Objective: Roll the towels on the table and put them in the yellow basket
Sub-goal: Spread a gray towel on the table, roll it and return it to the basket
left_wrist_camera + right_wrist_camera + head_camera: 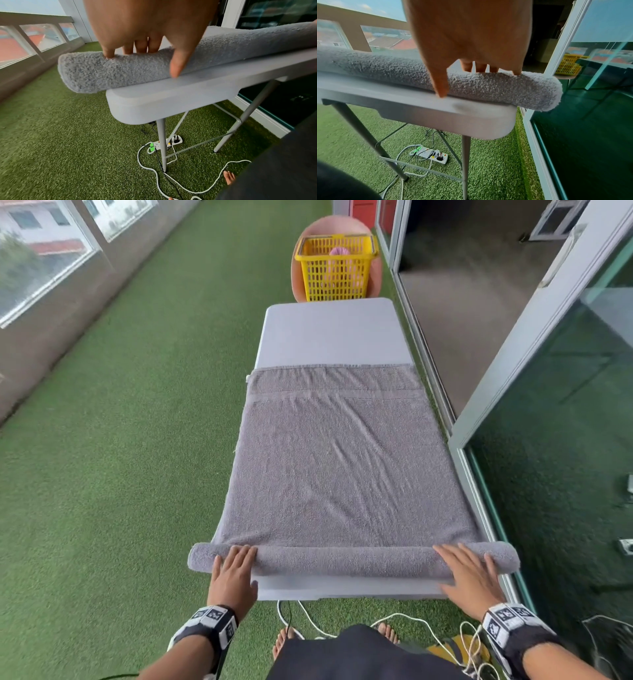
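A grey towel (342,460) lies spread along the white table (332,333), and its near end is wound into a roll (342,561) by the table's front edge. My left hand (234,568) presses flat on the roll's left part (96,71), fingers straight on top and thumb against its near side. My right hand (467,571) presses flat on the roll's right part (505,86) in the same way. Both roll ends stick out past the table sides. The yellow basket (337,266) stands beyond the far end with a pink rolled towel (339,251) in it.
A glass sliding door (548,405) runs close along the table's right side. Green artificial turf (137,440) covers the floor. White cables (394,625) and a power strip (164,143) lie under the table's near end by my bare feet. The basket rests on a round pink stool (298,278).
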